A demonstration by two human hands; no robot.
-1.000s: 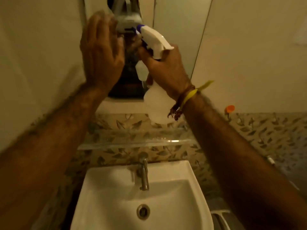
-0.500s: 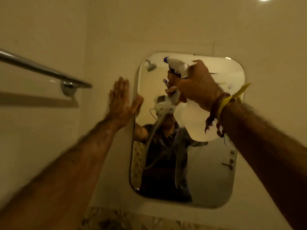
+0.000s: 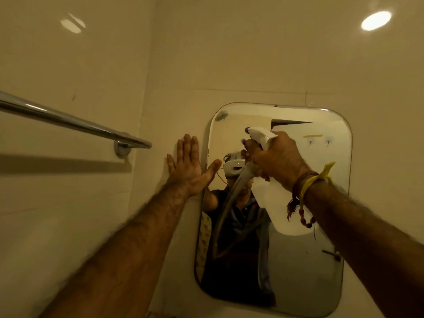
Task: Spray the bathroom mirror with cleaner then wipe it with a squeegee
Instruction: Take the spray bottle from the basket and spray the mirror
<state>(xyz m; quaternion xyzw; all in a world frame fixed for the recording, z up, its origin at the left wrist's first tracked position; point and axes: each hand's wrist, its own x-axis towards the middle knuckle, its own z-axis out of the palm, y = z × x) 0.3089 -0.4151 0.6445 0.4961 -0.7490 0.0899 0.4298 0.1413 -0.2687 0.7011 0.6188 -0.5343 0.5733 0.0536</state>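
A rounded rectangular mirror [image 3: 305, 267] hangs on the cream tiled wall. My right hand [image 3: 277, 161] grips a white spray bottle [image 3: 286, 216] by its neck, with the white-and-purple nozzle [image 3: 257, 134] aimed at the upper part of the glass. My left hand [image 3: 189, 166] lies flat and open against the wall, fingers up, its thumb at the mirror's left edge. No squeegee is in view. The glass reflects a person with a white headset.
A chrome towel bar [image 3: 73, 121] juts from the left wall at about hand height. A ceiling light [image 3: 376, 20] glares at the top right. Threads are tied around my right wrist [image 3: 305, 187].
The view has swung up from the sink to the mirror. My left hand has shifted from the glass to the wall beside it. The bottle stays in my right hand, raised toward the mirror.
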